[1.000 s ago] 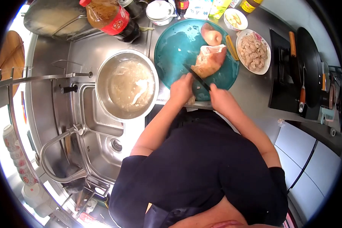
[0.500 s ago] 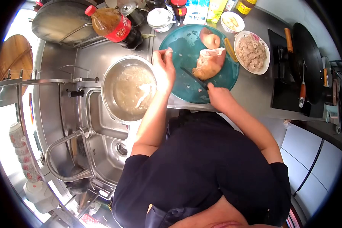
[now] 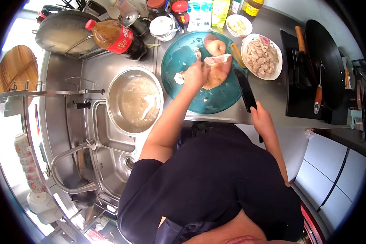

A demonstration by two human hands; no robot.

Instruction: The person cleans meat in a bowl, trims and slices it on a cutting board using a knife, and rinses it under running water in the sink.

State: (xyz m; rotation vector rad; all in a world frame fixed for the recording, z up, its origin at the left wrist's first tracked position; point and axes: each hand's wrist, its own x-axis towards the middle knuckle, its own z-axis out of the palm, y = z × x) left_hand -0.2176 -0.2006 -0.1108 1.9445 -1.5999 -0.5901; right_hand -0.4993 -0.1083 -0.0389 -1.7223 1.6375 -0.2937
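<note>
"Teal, the round board (image 3: 181, 53) on the worktop (image 3: 268, 97): where does the large piece of meat (image 3: 220, 72) lie on it?"

"On the right half, just right of the left hand (image 3: 196, 76), which is the nearer one. The meat's long axis slants from far right to near left."

"And how do the hands stand?"

"The left hand's fingers are bent beside the meat; whether they grip anything cannot be told. The right hand (image 3: 263, 118) is closed round the handle of the knife (image 3: 245, 90), whose blade crosses the board's right rim, its tip just beside the meat."
</note>
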